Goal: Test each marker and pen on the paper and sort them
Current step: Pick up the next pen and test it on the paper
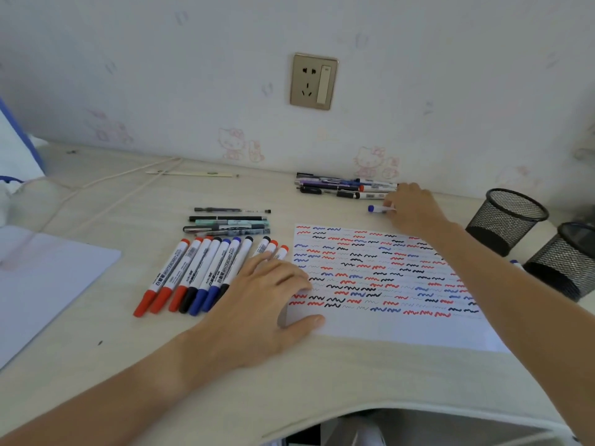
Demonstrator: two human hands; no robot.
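A white paper (386,329) covered with red, blue and black squiggles lies on the desk. My left hand (260,304) rests flat on its left edge, fingers straight. Left of it, a row of whiteboard markers (199,272) with red, black and blue caps lies side by side, and several thin pens (230,223) lie behind them. My right hand (415,209) reaches past the paper's far edge and pinches a blue-capped marker (376,208). Behind that hand sits a pile of pens and markers (344,186) by the wall.
Two black mesh pen cups (507,220) (566,262) stand at the right, with a blue marker tip (515,263) showing between them. A white sheet (48,284) lies at the left. Cables (106,185) and a thin stick (193,173) lie near the wall.
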